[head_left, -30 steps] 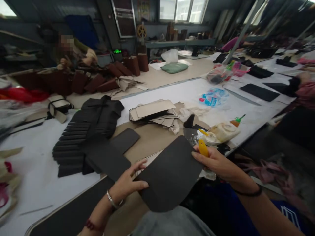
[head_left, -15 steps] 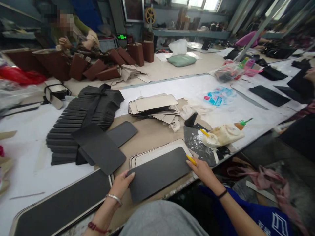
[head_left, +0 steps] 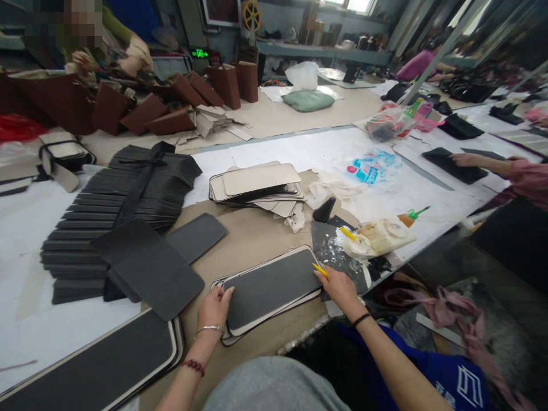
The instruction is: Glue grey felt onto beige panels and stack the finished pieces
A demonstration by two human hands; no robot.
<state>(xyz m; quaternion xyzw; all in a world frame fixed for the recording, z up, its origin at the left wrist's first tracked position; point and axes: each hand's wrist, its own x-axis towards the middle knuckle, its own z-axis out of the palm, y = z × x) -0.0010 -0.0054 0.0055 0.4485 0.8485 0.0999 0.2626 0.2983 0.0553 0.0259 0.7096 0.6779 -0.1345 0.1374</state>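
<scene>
A black rounded panel (head_left: 274, 285) lies flat on a pale board, on top of a small stack near the table's front edge. My left hand (head_left: 215, 307) presses on its left end with fingers stretched out flat. My right hand (head_left: 338, 285) rests at its right end, closed around a small yellow tool (head_left: 319, 269). Just right of that hand lies a dark glue-smeared pad (head_left: 338, 254) with a crumpled glue-soaked rag (head_left: 379, 235).
A fanned pile of black panels (head_left: 124, 211) lies to the left, with loose panels (head_left: 149, 265) in front. A stack of beige boards (head_left: 259, 185) sits behind. A long bordered panel (head_left: 98, 365) lies front left. Other people work at the far left and right.
The black panel, held up in both hands a second ago, came down onto the stack and now sits square on the pale board. My hands moved to its ends.
</scene>
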